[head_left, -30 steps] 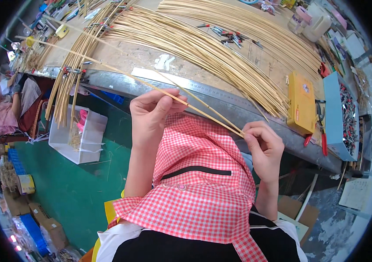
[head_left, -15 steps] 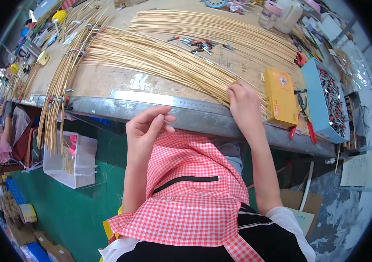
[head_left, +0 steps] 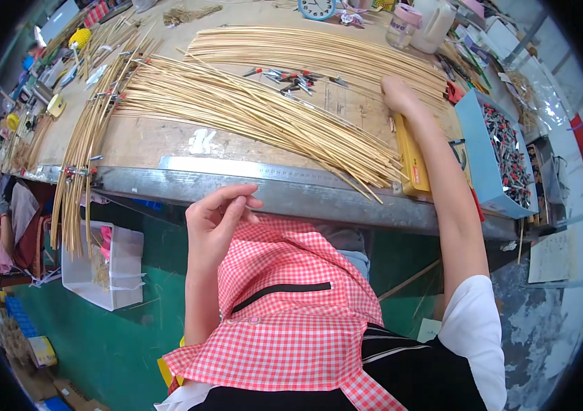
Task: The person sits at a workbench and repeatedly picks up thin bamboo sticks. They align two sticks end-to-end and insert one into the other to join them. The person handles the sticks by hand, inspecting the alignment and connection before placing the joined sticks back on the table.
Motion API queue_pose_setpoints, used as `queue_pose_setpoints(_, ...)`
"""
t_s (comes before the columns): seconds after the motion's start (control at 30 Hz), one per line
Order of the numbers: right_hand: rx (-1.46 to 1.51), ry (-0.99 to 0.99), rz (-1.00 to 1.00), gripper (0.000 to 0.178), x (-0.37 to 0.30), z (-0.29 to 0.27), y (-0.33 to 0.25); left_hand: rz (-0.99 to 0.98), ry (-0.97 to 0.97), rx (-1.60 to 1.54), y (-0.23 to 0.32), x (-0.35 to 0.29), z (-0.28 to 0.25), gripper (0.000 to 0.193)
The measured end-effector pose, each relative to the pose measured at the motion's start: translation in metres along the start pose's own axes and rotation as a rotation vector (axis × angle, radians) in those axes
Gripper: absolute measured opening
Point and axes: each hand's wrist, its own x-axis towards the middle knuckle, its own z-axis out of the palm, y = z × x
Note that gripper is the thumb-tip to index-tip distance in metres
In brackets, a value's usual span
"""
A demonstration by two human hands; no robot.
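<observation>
overall, the right hand (head_left: 399, 96) is stretched out over the tabletop (head_left: 147, 140), close to the right-hand part of the far bundle of thin pale sticks (head_left: 319, 49). its fingers are turned away from the view, so i cannot tell whether they are apart or pinched on a stick. the left hand (head_left: 217, 216) hangs in front of the tabletop's near edge, above the checked apron (head_left: 284, 342), fingers loosely curled and a little apart from the thumb, with nothing seen between them.

the far bundle lies lengthwise across the back of the tabletop. nearer the person, a second bundle of sticks (head_left: 237, 103) slants down to the right, its right ends fanned out beside the yellow box (head_left: 411, 164), which the right forearm partly covers. between the two bundles lies a loose pile of small red-tipped clips (head_left: 298, 79). more such pieces fill the light blue box (head_left: 473, 147) to the right of the forearm. a metal ruler (head_left: 250, 168) lies along the near edge.

at the left, a clipped bundle of sticks (head_left: 93, 127) runs across the tabletop, its near ends hanging past the edge beside a white bin (head_left: 128, 260) on the green floor (head_left: 141, 335).
</observation>
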Motion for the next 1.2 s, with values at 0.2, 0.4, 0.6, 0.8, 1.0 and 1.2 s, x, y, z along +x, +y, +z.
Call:
queue_pose_setpoints(0.2,0.149,0.280,0.032,0.021,-0.010,-0.015,-0.004,0.007,-0.004,0.012,0.001,-0.001,-0.001,0.019)
queue_pose_setpoints(0.4,-0.031,0.741,-0.044,0.020,-0.053,-0.089,0.006,0.005,-0.027,0.017,0.002,0.001,0.001,0.019)
queue_pose_setpoints(0.6,-0.031,0.837,0.055,0.015,-0.128,-0.123,-0.005,0.000,-0.036,0.015,0.001,-0.001,0.000,0.020)
queue_pose_setpoints(0.8,0.274,0.820,-0.036,0.011,-0.125,-0.106,0.002,0.018,-0.066,0.034,-0.003,-0.001,0.007,0.020)
queue_pose_setpoints(1.0,0.729,0.517,0.168,0.018,-0.104,-0.076,-0.055,0.039,-0.059,0.074,0.001,-0.002,0.004,0.020)
queue_pose_setpoints(1.2,0.536,0.512,0.210,0.021,-0.047,-0.045,-0.028,0.026,-0.051,0.054,-0.001,-0.001,0.004,0.019)
